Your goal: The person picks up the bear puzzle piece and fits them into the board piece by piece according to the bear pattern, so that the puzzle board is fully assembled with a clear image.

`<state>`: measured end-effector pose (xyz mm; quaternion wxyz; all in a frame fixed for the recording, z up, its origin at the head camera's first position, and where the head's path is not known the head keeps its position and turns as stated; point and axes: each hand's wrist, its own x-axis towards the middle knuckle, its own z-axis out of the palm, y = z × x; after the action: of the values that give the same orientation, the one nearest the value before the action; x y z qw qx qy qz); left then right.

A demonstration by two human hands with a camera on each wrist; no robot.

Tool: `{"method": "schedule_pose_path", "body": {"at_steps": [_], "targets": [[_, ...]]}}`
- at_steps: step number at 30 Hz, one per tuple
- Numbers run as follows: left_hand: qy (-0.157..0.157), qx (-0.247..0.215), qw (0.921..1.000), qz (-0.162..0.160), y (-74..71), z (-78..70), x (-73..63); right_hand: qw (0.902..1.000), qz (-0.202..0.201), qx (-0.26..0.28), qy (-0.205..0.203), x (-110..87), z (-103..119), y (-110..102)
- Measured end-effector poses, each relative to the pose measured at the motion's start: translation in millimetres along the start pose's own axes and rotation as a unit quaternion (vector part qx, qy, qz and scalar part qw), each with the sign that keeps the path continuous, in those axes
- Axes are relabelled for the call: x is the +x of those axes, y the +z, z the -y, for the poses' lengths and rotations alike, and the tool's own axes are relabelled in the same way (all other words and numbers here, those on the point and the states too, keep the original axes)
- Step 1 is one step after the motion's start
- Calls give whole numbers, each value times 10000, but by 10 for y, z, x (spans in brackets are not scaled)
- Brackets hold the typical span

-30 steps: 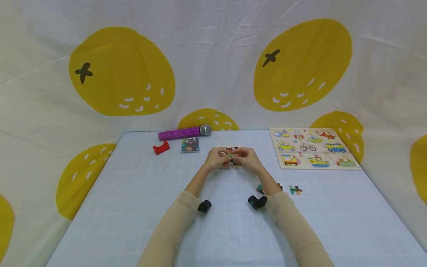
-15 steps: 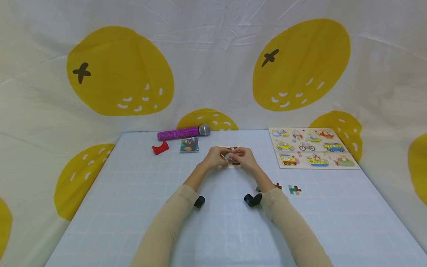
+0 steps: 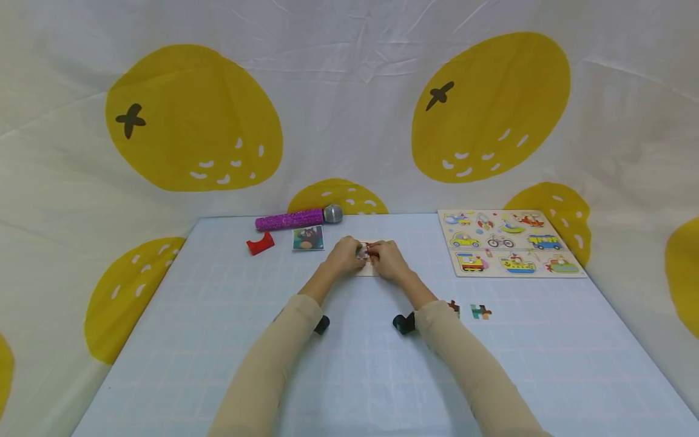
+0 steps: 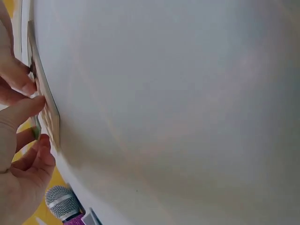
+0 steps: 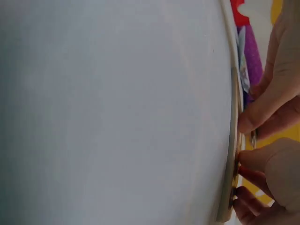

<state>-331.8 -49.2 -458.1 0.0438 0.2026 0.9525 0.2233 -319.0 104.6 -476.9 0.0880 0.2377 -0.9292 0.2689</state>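
Both hands meet over a small wooden puzzle board (image 3: 367, 269) at the middle back of the table. My left hand (image 3: 344, 256) pinches a puzzle piece, whose green edge (image 4: 36, 131) shows between the fingers in the left wrist view. Its thumb lies at the board's near edge. On the right side of the board, my right hand (image 3: 389, 261) has thumb and fingers curled together around a dark brown puzzle piece (image 4: 32, 69), low over the board. Fingers hide most of the board's picture.
A purple glitter microphone (image 3: 292, 219), a bear picture card (image 3: 308, 238) and a red curved piece (image 3: 260, 244) lie back left. Back right is a vehicle puzzle board (image 3: 510, 244). Loose puzzle pieces (image 3: 481, 312) lie beside the right sleeve (image 3: 455, 340), which partly covers them.
Both hands have shifted slightly left and lower over the board. The piece between them has turned, and its green face no longer shows from above. The right forearm now covers more loose pieces.
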Motion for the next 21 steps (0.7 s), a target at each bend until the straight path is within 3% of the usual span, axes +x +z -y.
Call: {"method": "schedule_pose_path", "body": {"at_steps": [2, 7, 14, 21], "targets": [[-35, -18, 10000, 63, -4, 30, -2, 9989, 338, -278, -150, 2, 6, -15], [274, 179, 9992, 210, 13, 112, -16, 9946, 814, -609, -213, -20, -3, -45], [423, 634, 9970, 117, 55, 146, -38, 9950, 633, -652, -413, -46, -14, -40], [346, 939, 9950, 12, 82, 146, -40, 9949, 626, -670, -426, -48, -16, -28]]}}
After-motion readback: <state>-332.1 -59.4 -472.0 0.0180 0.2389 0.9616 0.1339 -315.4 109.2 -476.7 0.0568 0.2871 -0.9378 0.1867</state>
